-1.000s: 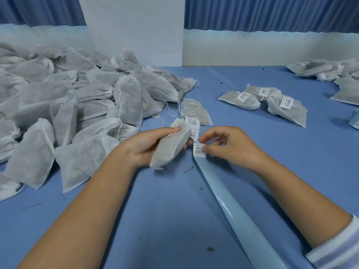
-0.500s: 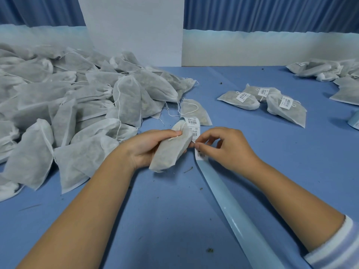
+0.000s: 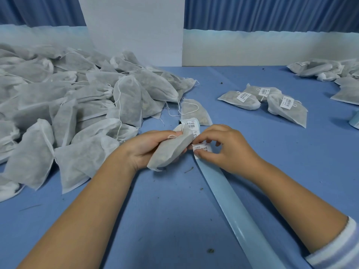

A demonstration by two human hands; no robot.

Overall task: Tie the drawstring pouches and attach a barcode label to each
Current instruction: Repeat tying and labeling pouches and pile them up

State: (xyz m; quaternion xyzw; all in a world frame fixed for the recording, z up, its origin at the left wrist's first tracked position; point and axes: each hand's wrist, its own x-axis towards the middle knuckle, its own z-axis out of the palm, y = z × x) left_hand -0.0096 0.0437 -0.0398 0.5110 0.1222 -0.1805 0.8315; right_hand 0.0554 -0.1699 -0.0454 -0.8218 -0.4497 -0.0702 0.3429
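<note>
Tabletop [image 3: 262, 162]: right hand [image 3: 226, 151] seemingly pinches label [image 3: 202, 148], fingers [image 3: 206, 135] curled.

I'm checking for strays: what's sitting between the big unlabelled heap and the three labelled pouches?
In the head view, one loose unlabelled pouch and the label strip's far end lie there; otherwise bare blue table.
</note>
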